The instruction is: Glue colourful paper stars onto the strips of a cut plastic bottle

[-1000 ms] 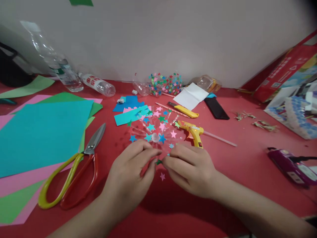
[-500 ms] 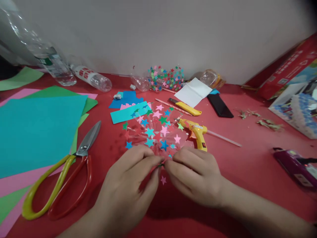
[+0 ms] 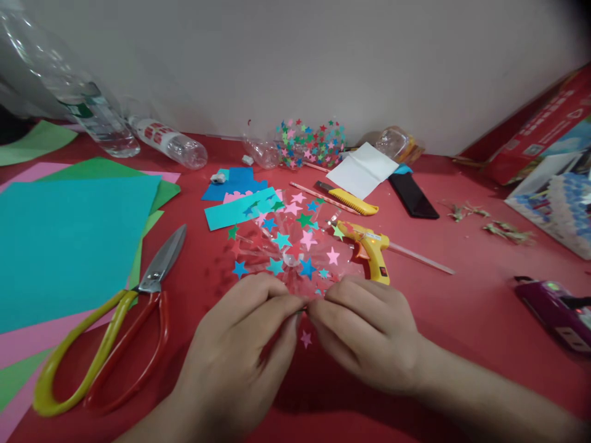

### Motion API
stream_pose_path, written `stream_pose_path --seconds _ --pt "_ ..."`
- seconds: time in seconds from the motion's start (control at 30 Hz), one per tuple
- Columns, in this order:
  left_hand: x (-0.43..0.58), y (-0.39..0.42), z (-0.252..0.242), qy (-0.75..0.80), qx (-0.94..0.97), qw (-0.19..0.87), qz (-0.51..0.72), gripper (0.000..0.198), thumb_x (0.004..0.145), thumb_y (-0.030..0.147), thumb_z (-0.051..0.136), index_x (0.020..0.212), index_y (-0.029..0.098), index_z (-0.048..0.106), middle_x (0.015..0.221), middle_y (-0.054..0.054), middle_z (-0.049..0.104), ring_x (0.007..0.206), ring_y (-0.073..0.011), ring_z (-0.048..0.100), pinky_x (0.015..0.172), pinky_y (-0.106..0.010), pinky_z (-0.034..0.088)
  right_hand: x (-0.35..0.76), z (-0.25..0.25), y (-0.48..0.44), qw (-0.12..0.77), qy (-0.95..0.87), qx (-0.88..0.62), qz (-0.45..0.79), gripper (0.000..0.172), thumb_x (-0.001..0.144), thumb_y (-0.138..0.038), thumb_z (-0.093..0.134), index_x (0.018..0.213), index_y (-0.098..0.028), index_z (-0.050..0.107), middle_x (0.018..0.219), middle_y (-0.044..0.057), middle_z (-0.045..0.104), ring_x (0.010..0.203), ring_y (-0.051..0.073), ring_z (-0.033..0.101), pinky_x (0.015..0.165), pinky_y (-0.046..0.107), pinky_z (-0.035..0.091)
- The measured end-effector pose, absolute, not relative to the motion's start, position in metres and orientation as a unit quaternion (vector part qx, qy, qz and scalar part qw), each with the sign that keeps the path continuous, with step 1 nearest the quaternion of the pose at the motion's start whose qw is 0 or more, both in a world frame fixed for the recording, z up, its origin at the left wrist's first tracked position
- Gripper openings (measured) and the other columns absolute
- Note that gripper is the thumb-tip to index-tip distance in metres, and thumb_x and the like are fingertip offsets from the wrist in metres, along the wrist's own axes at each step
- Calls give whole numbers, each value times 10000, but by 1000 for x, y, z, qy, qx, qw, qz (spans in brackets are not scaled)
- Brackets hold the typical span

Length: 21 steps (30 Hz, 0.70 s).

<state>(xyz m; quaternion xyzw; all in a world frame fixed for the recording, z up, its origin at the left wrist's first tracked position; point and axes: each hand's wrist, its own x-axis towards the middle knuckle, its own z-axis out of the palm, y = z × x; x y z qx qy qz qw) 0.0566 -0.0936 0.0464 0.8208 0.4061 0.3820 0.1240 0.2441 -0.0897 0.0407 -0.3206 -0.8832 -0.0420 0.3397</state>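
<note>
My left hand [image 3: 247,344] and my right hand [image 3: 369,329] meet at the fingertips, thumbs and forefingers pinched together. Between them shows a sliver of something small and dark, mostly covered by the fingers. Just beyond lies a cut clear plastic bottle [image 3: 292,258], its strips fanned out flat and dotted with pink, blue, green and red paper stars. A single pink star [image 3: 306,339] shows below the fingertips. To the right of the fan, a yellow hot glue gun [image 3: 372,246] rests with a clear glue stick out of its back.
Large scissors [image 3: 152,277] and coloured paper sheets [image 3: 74,246] lie left. Behind are plastic bottles [image 3: 170,144], a star-covered bottle piece [image 3: 310,144], a yellow utility knife [image 3: 353,200], white paper [image 3: 362,171] and a black phone [image 3: 414,195]. A purple power strip [image 3: 551,314] sits right.
Both hands keep their pinch at nearly the same place. The dark sliver between the fingertips shows a little less. The whole view has shifted slightly.
</note>
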Motion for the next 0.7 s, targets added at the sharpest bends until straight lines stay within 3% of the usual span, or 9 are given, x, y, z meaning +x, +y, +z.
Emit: stream_pose_path --seconds 0.27,0.7 --pt "58 -93 49 405 821 115 386 213 865 93 480 848 190 670 793 -11 667 723 -100 635 642 -180 511 241 41 -92 370 -870 -323 -27 80 837 -65 586 825 -123 640 712 41 640 615 138 543 535 260 446" --pt "59 -92 50 415 812 121 392 202 830 91 489 797 193 660 765 -1 671 700 -96 642 644 -180 520 241 42 -91 368 -870 -327 -30 94 834 -57 578 826 -130 636 712 42 646 608 136 553 546 255 469"
